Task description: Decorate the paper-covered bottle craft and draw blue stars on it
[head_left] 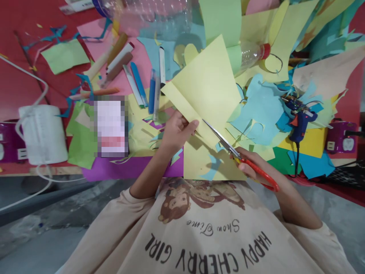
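A pale yellow sheet of paper [208, 83] is held tilted above the table. My left hand [181, 127] pinches its lower left edge between thumb and fingers. Scissors with red handles [259, 173] are in my right hand [249, 161], fingers around the grips. The metal blades point up and left along the sheet's lower edge, near a narrow strip of it. Their tip is just right of my left thumb. Whether the blades are parted is hard to make out. More yellow paper [196, 163] lies underneath, with light blue scraps on it.
Several markers [139, 85] lie beyond my left hand, near a phone [111, 125] with a blurred screen. A blue glue gun [299, 121] rests at the right among blue paper scraps [256, 110]. Plastic bottles [251, 55] lie at the back. A white device [42, 133] with a cable stands left.
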The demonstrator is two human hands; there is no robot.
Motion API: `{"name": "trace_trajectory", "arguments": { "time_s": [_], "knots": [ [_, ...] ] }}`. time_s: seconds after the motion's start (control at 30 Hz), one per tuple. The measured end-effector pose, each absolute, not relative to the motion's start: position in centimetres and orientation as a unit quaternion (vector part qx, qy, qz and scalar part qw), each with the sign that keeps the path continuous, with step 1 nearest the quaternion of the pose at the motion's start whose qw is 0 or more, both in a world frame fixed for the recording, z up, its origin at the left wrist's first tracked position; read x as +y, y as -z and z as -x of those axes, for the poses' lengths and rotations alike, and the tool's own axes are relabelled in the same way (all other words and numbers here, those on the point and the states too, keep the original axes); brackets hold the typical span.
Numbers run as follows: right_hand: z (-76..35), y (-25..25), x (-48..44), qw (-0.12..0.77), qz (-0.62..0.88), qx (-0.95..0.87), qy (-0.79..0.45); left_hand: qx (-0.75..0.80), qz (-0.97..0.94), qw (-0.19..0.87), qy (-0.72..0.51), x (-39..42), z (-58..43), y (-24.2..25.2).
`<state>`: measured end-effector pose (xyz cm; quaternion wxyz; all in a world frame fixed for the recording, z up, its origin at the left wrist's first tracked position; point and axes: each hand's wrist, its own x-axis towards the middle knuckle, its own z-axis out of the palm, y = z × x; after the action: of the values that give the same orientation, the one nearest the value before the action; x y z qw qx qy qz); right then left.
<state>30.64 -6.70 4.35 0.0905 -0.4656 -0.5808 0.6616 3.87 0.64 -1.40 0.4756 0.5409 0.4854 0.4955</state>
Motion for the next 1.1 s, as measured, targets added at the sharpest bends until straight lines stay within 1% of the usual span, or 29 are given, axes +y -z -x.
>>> {"name": "trace_trajectory", "arguments": {
  "time_s": [0.1,0.23,0.47,0.83,1.0,1.1],
  "knots": [
    [-31.0,-4.6,-6.6,0.082,0.444,-0.598,-0.663,0.464,-0.522,0.506,-0.507,0.6,-4.0,0.9],
    [-31.0,-5.4,-6.3,0.067,0.436,-0.598,-0.669,0.483,-0.485,0.535,-0.495,0.2,-4.2,0.1],
    [-30.3,-5.2,-6.1,0.084,0.445,-0.564,-0.691,0.485,-0.463,0.579,-0.465,-0.3,-4.5,-0.5],
    [-29.1,-6.1,-6.3,0.093,0.492,-0.505,-0.703,0.476,-0.452,0.584,-0.478,0.0,-5.0,-0.9],
    [-29.0,-5.8,-6.5,0.098,0.495,-0.509,-0.698,0.476,-0.447,0.585,-0.482,0.0,-5.0,-0.6],
    [-29.6,-5.3,-6.3,0.089,0.485,-0.548,-0.676,0.47,-0.451,0.582,-0.487,0.0,-5.0,-0.4]
  ]
}}
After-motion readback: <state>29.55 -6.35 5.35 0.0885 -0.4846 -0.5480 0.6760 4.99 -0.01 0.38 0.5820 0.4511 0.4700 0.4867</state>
